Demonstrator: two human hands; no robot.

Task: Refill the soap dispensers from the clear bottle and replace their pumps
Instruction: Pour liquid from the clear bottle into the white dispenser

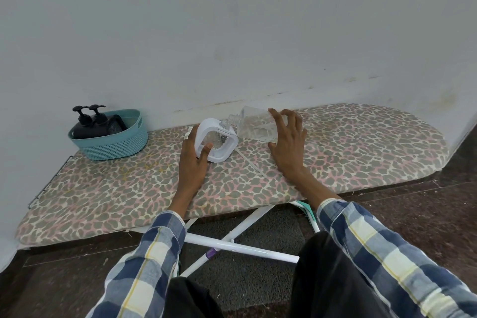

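Note:
A white square soap dispenser (219, 141) with a clear window stands on the leopard-print ironing board (103, 188), its pump off. My left hand (193, 155) grips its left side. My right hand (286, 137) holds the clear bottle (254, 124), tipped on its side with its threaded neck at the dispenser's top opening. A thin pump tube (251, 162) lies on the board between my hands. Two black pump dispensers (90, 121) stand in a teal basket at the far left.
The teal basket (113, 143) sits at the board's back left, against the white wall. A wire rack edge (49, 183) juts from the board's left end. White crossed legs (240, 245) and dark floor lie below the front edge.

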